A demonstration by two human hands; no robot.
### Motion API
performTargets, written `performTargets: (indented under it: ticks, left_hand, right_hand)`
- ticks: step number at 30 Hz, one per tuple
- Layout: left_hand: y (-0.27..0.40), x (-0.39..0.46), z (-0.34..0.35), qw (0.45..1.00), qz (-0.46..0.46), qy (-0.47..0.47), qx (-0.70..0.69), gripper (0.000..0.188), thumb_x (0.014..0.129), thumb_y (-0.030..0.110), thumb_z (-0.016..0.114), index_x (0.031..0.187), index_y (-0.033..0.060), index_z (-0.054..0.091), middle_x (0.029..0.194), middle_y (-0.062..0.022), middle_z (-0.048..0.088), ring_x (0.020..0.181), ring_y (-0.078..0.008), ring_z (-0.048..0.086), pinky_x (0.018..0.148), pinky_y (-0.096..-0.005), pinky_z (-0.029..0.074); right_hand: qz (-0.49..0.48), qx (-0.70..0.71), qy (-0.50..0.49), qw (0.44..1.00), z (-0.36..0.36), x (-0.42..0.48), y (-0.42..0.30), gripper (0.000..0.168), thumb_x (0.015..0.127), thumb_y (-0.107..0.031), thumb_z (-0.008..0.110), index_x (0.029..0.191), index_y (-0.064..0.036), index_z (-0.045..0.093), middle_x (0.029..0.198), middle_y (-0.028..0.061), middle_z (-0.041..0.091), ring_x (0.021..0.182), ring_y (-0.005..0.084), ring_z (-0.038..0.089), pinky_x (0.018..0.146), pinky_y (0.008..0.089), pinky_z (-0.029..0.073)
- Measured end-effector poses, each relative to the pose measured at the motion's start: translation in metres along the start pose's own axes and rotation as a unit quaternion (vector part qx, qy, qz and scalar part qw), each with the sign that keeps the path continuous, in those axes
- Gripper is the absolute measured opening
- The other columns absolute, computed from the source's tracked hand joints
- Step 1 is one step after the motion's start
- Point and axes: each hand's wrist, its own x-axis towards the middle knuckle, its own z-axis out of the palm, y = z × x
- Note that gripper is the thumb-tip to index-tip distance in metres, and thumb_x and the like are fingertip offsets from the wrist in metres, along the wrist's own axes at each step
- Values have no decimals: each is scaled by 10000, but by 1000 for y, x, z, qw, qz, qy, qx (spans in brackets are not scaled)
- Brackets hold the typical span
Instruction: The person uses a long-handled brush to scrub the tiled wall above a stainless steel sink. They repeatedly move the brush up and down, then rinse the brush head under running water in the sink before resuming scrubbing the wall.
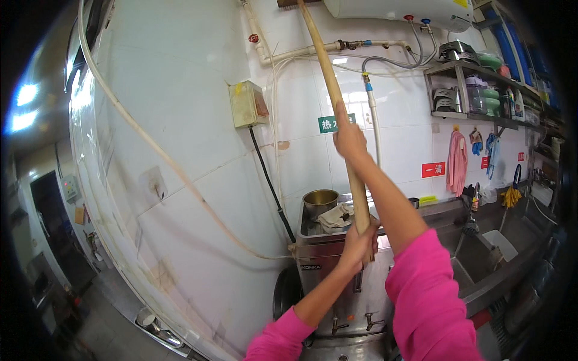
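Both my hands grip a long wooden pole (332, 85) that slants up the tiled wall. My left hand (359, 246) closes round its lower end, in front of a stainless steel water boiler (311, 282). Higher up, my right hand (350, 137) holds the shaft, partly covering a green wall sign (326, 125). At the pole's far end, a brown brush head (289, 3) is cut off by the top edge of the view, near a white water heater (388, 9). A metal pot (320, 203) and a crumpled cloth (336, 217) rest on the boiler.
Water pipes (302, 53) and a yellowed electrical box (247, 104) are on the wall. A thin hose (180, 173) hangs across the left. To the right are a loaded metal shelf (478, 116), a hanging pink cloth (457, 162) and a steel sink (465, 266).
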Motion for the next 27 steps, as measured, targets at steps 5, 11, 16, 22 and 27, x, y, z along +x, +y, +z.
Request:
performTargets:
  ticks: [5, 11, 16, 22, 27]
  left_hand:
    - [-66, -47, -2, 997, -52, 51, 12, 183, 794, 182, 564, 819, 52, 438, 577, -18, 444, 443, -106, 440, 394, -238, 365]
    - [-93, -75, 9, 997, -54, 45, -18, 230, 773, 198, 602, 804, 57, 423, 569, -18, 445, 438, -102, 440, 396, -232, 367]
    - [-69, -54, 4, 999, -30, 37, -14, 221, 786, 199, 586, 812, 51, 423, 563, -14, 444, 417, -100, 435, 378, -237, 371]
    - [-35, -3, 2, 999, 15, 31, -19, 174, 806, 173, 542, 833, 47, 425, 571, -11, 443, 449, -95, 436, 390, -239, 371]
    - [10, 47, 6, 996, 67, 14, -56, 253, 789, 234, 587, 797, 56, 407, 562, -7, 437, 418, -93, 418, 379, -228, 358]
  right_hand:
    - [21, 10, -52, 998, -3, -81, 17, 783, 718, -29, 508, 1342, -177, 60, 701, 219, 524, 644, 367, 562, 563, 430, 458]
    - [38, -2, -86, 996, -20, -119, 20, 779, 721, -21, 504, 1343, -171, 59, 683, 217, 516, 614, 369, 554, 544, 431, 454]
    - [28, -11, -67, 997, -12, -85, 14, 780, 716, -24, 509, 1342, -166, 67, 677, 220, 516, 617, 379, 554, 546, 438, 456]
    - [-2, -13, -30, 999, 7, -25, 19, 755, 713, -40, 505, 1337, -155, 97, 721, 235, 538, 635, 375, 561, 562, 444, 461]
    - [-9, -30, 4, 1000, 11, 53, 13, 735, 721, -87, 509, 1329, -185, 106, 766, 231, 562, 702, 378, 569, 621, 443, 465]
